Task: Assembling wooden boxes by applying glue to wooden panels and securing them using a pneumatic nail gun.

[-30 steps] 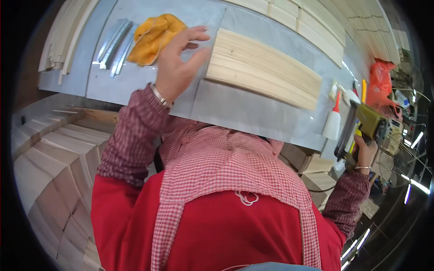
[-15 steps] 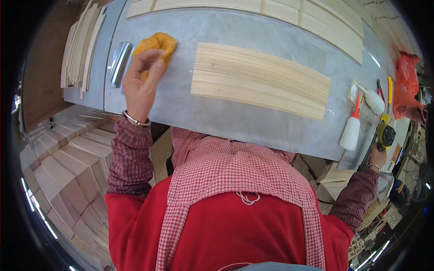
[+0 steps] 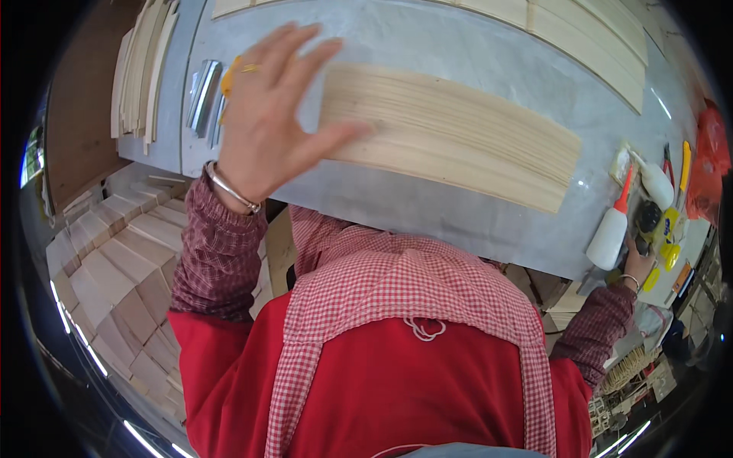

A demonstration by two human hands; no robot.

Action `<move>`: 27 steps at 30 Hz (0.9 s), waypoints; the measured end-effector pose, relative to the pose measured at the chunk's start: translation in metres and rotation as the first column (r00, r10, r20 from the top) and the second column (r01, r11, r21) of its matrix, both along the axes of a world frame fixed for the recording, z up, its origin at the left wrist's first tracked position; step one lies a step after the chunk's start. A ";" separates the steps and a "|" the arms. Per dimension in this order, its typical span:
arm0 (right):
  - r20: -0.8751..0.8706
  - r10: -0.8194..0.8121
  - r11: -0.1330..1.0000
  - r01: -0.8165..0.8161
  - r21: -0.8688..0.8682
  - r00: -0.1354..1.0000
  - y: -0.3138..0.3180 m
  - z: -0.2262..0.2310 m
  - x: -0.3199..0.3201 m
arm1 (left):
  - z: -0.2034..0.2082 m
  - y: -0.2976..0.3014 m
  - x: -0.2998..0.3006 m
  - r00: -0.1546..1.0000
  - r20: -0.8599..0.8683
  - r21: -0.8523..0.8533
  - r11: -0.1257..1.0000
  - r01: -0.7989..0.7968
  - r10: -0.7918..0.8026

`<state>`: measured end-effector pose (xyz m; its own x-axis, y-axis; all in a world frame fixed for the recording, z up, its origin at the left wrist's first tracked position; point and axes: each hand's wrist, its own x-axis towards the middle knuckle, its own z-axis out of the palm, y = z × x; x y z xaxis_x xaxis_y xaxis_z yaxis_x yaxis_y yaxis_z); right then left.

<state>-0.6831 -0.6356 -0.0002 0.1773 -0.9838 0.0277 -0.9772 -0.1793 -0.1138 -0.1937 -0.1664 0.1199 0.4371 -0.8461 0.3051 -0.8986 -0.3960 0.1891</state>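
My left hand (image 3: 267, 126) is raised over the grey table (image 3: 473, 206) with its fingers spread and nothing in it. Its thumb reaches across the left end of a panel of pale wooden slats (image 3: 466, 141) lying flat. A bit of orange cloth (image 3: 229, 76) peeks out behind the fingers. My right hand (image 3: 637, 266) is far right at the table's edge, against a yellow and black tool (image 3: 658, 229). Its grip is too small to make out. A white glue bottle with a red nozzle (image 3: 611, 233) stands just left of that hand.
Shiny metal pieces (image 3: 205, 95) lie left of my left hand, and beyond them loose thin slats (image 3: 141, 69). More slat panels (image 3: 603, 42) line the far side. A red bag (image 3: 710, 156) sits far right. Stacked wood blocks (image 3: 114, 267) stand below the table, left.
My left hand has come off the orange cloth, lifted toward the camera and shifted right over the panel's end. My right hand and the tool have sunk to the table's edge.
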 end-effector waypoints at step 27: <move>0.993 0.027 0.101 -0.989 0.109 0.112 0.324 0.149 0.301 | 0.011 0.037 -0.084 -0.113 -0.588 -0.433 0.430 -0.792 -0.801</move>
